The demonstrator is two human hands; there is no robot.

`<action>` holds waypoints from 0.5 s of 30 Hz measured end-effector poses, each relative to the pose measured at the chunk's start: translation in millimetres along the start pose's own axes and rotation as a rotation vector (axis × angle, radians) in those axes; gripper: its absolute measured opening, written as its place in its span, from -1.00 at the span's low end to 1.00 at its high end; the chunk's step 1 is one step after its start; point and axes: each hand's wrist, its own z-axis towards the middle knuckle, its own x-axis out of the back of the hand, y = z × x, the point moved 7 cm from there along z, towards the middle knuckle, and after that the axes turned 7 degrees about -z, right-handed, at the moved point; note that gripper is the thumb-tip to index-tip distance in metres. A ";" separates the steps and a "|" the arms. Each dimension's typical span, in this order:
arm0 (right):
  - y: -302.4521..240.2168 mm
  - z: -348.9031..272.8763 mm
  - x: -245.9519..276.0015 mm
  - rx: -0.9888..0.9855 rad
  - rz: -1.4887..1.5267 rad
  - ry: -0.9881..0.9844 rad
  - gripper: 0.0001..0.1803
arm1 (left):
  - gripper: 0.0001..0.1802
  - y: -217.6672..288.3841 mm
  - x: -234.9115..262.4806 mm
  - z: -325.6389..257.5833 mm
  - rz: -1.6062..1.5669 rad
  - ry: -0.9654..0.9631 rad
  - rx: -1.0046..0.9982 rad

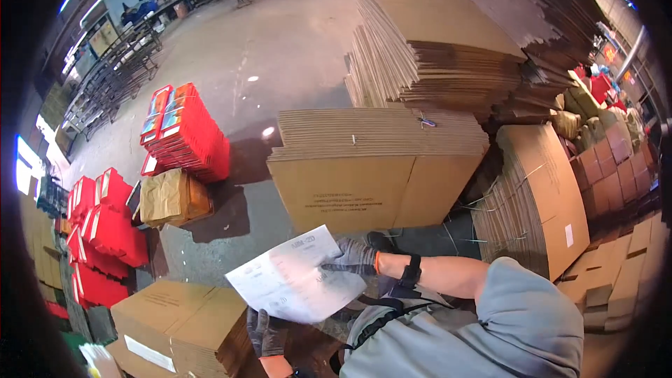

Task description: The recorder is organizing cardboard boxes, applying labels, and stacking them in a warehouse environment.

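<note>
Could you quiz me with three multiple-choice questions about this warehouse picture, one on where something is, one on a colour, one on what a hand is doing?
1. Where do the red boxes stand?
A. left of the flat cardboard stack
B. on top of it
C. behind the person

2. What colour is the paper sheet?
A. yellow
B. white
C. blue

3. What is the right hand doing?
A. hanging free
B. gripping a knife
C. holding the sheet

Answers: 1 A, they sit on the floor at left. 2 B, white with print. 3 C, gloved fingers rest on its edge.

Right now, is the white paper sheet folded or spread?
Spread: the white paper sheet lies flat between the right hand and left hand.
</note>
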 end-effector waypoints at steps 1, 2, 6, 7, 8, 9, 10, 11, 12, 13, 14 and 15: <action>11.8 -1.1 23.5 -0.061 0.021 -0.009 -0.50 | -0.44 -5.7 -22.7 -0.6 -0.029 -0.091 0.153; 25.3 -1.6 45.3 -0.123 0.044 -0.022 -0.46 | -0.45 -14.6 -46.4 -2.1 -0.059 -0.175 0.309; 96.9 27.0 139.8 -0.327 0.046 -0.049 -0.43 | -0.59 -29.6 -128.7 5.3 0.100 -0.100 0.351; 158.6 34.8 183.9 -0.406 -0.204 0.034 -0.43 | -0.57 -37.7 -138.7 10.2 0.174 0.007 0.363; 214.8 35.5 228.4 -0.497 -0.458 0.116 -0.42 | -0.54 -47.5 -145.6 15.9 0.258 0.054 0.385; 222.0 47.2 260.3 -0.500 -0.626 0.308 -0.38 | -0.59 -39.3 -158.4 8.2 0.230 0.111 0.345; 222.0 57.2 302.3 -0.505 -0.804 0.509 -0.34 | -0.63 -26.0 -177.8 0.5 0.199 0.153 0.308; 240.7 56.6 347.9 -0.438 -0.957 0.671 -0.35 | -0.55 -21.0 -185.4 -2.2 0.495 0.157 0.383; 260.2 53.7 389.3 -0.364 -1.112 0.829 -0.35 | -0.46 -18.3 -182.2 -4.2 0.793 0.153 0.445; 271.8 59.2 423.8 -0.433 -1.175 0.907 -0.38 | -0.52 -17.9 -180.1 -6.8 0.754 0.194 0.396; 280.7 59.7 461.5 -0.507 -1.242 0.983 -0.42 | -0.57 -19.1 -185.6 -12.1 0.713 0.231 0.351; 285.1 57.3 498.4 -0.557 -1.270 1.045 -0.44 | -0.56 -17.1 -200.5 -17.9 0.806 0.205 0.370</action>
